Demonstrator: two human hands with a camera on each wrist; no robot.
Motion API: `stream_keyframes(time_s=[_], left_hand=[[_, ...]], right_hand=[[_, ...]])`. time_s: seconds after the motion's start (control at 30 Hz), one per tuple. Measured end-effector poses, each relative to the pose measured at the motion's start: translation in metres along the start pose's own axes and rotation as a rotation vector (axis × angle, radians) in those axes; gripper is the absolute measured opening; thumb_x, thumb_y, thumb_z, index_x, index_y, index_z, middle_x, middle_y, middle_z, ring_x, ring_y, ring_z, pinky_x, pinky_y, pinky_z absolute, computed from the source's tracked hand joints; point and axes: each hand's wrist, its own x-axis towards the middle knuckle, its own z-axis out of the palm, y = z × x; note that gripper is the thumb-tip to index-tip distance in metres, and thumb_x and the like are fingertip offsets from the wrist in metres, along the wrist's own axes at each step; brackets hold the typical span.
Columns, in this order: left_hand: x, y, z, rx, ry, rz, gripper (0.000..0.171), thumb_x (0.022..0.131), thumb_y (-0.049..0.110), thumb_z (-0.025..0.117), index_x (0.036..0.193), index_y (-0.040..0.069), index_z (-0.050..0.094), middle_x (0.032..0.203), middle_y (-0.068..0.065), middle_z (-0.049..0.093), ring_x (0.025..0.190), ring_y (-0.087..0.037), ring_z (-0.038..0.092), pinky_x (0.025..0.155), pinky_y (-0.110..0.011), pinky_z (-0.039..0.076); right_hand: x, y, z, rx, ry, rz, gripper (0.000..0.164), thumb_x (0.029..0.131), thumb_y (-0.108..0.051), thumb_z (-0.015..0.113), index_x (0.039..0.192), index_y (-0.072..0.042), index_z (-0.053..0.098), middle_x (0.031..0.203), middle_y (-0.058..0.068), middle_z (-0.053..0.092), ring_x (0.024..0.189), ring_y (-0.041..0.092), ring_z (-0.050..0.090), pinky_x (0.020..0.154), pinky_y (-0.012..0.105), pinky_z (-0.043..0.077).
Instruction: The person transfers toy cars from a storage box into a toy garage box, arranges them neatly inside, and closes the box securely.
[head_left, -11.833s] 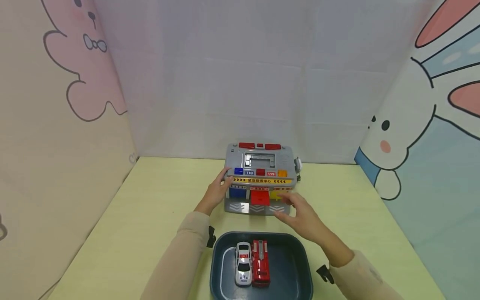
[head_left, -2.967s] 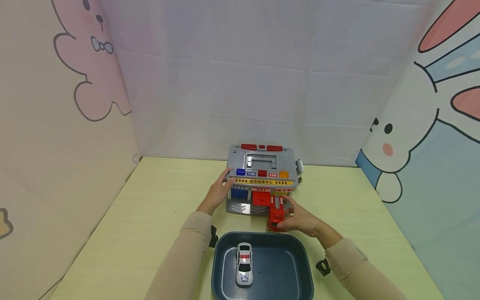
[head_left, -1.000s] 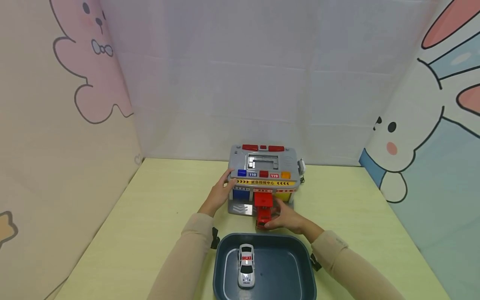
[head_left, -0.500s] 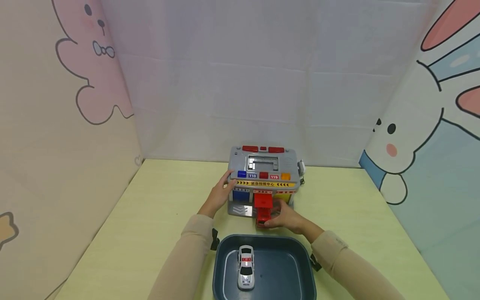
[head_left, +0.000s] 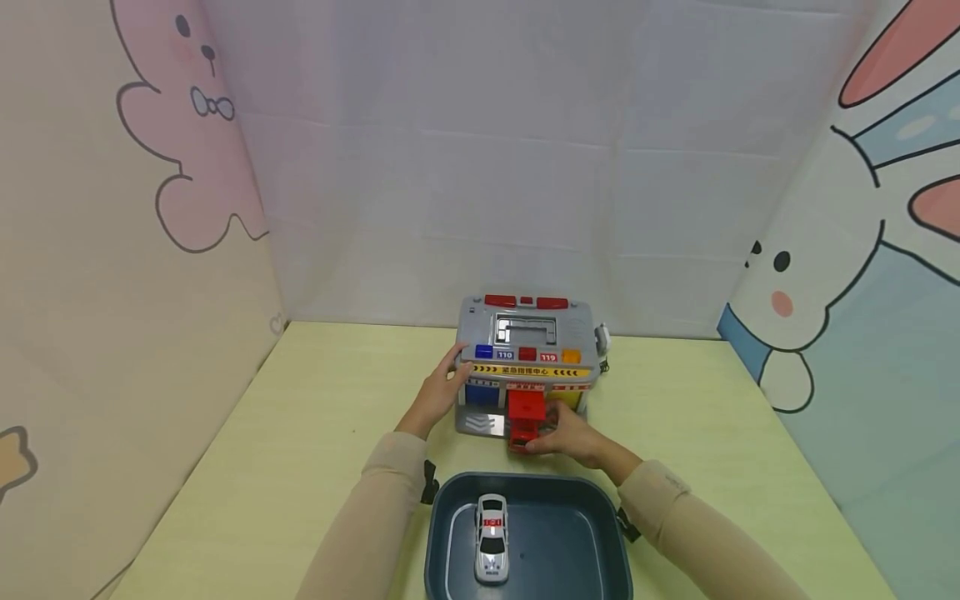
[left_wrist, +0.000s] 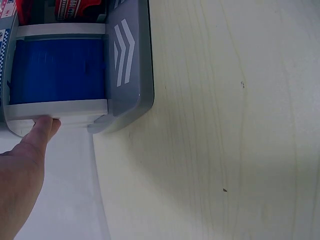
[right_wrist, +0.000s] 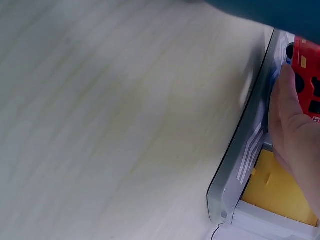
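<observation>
A grey toy emergency station (head_left: pixel 528 372) stands at the back of the table, with a blue door (left_wrist: pixel 57 70), a raised red door (head_left: pixel 527 406) and a yellow door (right_wrist: pixel 280 190). My left hand (head_left: pixel 433 396) rests on its left side, fingers fairly straight against the side wall. With thumb and fingers my right hand (head_left: pixel 573 437) grips a red toy fire truck (head_left: pixel 522 437) on the station's front ramp. The truck's rear lies beneath the red door, hidden in the head view; its front sticks out towards me.
A dark blue tray (head_left: pixel 558 542) sits close in front of the station, holding a white toy police car (head_left: pixel 492 542). Printed curtains (head_left: pixel 525 167) stand behind and at both sides. The pale table (head_left: pixel 322 467) stretches out left and right.
The fire truck has left the tray, shifted from before the yellow door to the red one, and slid slightly inward. My left hand has stayed on the station.
</observation>
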Motion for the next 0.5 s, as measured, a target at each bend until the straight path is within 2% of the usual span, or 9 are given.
stream_keyframes(time_s=[0.5], left_hand=[[0.0021, 0.0002, 0.0005, 0.010, 0.002, -0.006, 0.058, 0.100, 0.053, 0.044, 0.153, 0.032, 0.030, 0.148, -0.017, 0.040, 0.133, -0.044, 0.037, 0.102, -0.063, 0.032]], right_hand=[[0.0095, 0.0050, -0.0057, 0.054, 0.017, -0.034, 0.066, 0.078, 0.008, 0.076, 0.129, 0.009, 0.034, 0.122, 0.023, 0.047, 0.107, 0.036, 0.057, 0.089, 0.042, 0.051]])
